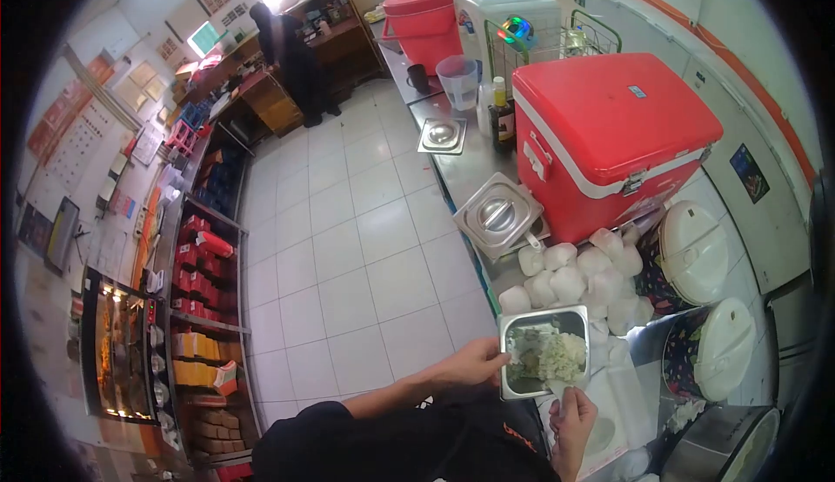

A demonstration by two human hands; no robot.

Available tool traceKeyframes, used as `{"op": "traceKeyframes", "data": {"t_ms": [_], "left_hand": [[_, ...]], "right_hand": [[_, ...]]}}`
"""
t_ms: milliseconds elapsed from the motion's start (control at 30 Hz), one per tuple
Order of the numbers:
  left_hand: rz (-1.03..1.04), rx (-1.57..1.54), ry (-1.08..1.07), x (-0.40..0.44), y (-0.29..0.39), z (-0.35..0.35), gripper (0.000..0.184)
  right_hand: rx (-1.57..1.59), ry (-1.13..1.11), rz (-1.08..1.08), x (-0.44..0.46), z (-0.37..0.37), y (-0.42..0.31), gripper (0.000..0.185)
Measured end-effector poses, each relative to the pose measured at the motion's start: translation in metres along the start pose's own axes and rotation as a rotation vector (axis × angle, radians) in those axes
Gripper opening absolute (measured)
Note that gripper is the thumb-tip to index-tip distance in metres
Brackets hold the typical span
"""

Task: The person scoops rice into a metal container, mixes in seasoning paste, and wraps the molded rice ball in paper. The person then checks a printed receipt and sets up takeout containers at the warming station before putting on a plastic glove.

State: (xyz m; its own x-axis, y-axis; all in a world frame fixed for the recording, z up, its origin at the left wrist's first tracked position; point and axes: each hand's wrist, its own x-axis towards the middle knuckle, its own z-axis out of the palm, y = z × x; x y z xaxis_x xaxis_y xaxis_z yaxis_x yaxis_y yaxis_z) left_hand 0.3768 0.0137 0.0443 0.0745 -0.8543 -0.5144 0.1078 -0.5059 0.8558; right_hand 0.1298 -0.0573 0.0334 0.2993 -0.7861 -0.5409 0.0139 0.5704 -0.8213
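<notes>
A small rectangular steel food pan (546, 311) sits at the counter's near edge, with a pale, chopped, rice-like food (563, 356) heaped on its right side and greenish bits on the left. My left hand (478, 363) grips the pan's left rim, thumb on top. At the near side, my right hand (573, 419) is closed on a small white utensil (557, 387), its tip against the food; its exact kind is unclear. Several rounded white wrapped portions (570, 284) are piled just beyond the pan. White sheets (619, 391) lie right of it.
A red cooler box (613, 117) stands behind the pile, beside a lidded steel pan (497, 215). Two patterned containers with white lids (694, 251) and a large metal pot (726, 447) are to the right. A person in dark clothes (291, 56) stands far off at a desk.
</notes>
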Motion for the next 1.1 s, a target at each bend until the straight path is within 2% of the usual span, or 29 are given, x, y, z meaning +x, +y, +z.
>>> {"op": "traceKeyframes", "data": {"t_ms": [133, 200, 267, 333, 400, 467, 533, 667, 800, 867, 933, 1000, 1033, 1100], "left_hand": [[-0.028, 0.007, 0.057, -0.007, -0.004, -0.026, 0.034], [0.043, -0.039, 0.083, -0.009, -0.003, -0.03, 0.033], [-0.037, 0.002, 0.063, -0.008, 0.011, -0.034, 0.031], [-0.157, 0.106, 0.086, 0.004, 0.022, -0.025, 0.029], [-0.092, 0.014, 0.04, 0.029, -0.02, -0.022, 0.026], [-0.083, -0.035, -0.073, 0.039, -0.012, -0.013, 0.024], [-0.043, -0.018, -0.062, 0.049, -0.012, -0.009, 0.023], [-0.093, -0.023, -0.173, 0.06, -0.005, -0.004, 0.023], [-0.16, 0.005, -0.191, 0.072, 0.006, 0.017, 0.024], [-0.152, 0.006, -0.211, 0.08, -0.005, 0.033, 0.024], [-0.138, 0.038, -0.225, 0.082, -0.008, 0.043, 0.024], [-0.124, 0.068, -0.233, 0.081, -0.005, 0.052, 0.024], [-0.138, 0.064, -0.22, 0.081, -0.002, 0.056, 0.025], [-0.153, 0.064, -0.201, 0.079, 0.001, 0.061, 0.025]], "right_hand": [[-0.041, -0.048, 0.06, 0.002, 0.033, -0.028, 0.022], [-0.053, -0.044, 0.083, 0.008, 0.044, -0.037, 0.022], [-0.213, -0.027, 0.023, 0.015, 0.04, -0.03, 0.022], [-0.124, 0.047, -0.008, 0.015, 0.047, -0.031, 0.022], [-0.167, 0.043, -0.038, 0.018, 0.029, -0.017, 0.021], [-0.089, 0.061, -0.015, 0.009, 0.022, -0.017, 0.021], [-0.067, 0.156, -0.013, -0.006, 0.01, -0.01, 0.024], [0.032, 0.307, -0.055, -0.04, -0.005, 0.009, 0.028], [0.114, 0.485, -0.033, -0.069, -0.033, 0.021, 0.023], [0.133, 0.619, -0.044, -0.079, -0.056, 0.027, 0.03], [0.058, 0.658, -0.072, -0.082, -0.081, 0.051, 0.032], [-0.268, 0.849, -0.161, -0.078, -0.096, 0.063, 0.034], [-0.262, 0.85, -0.158, -0.072, -0.101, 0.071, 0.034], [-0.585, 1.083, -0.239, -0.059, -0.11, 0.091, 0.021]]}}
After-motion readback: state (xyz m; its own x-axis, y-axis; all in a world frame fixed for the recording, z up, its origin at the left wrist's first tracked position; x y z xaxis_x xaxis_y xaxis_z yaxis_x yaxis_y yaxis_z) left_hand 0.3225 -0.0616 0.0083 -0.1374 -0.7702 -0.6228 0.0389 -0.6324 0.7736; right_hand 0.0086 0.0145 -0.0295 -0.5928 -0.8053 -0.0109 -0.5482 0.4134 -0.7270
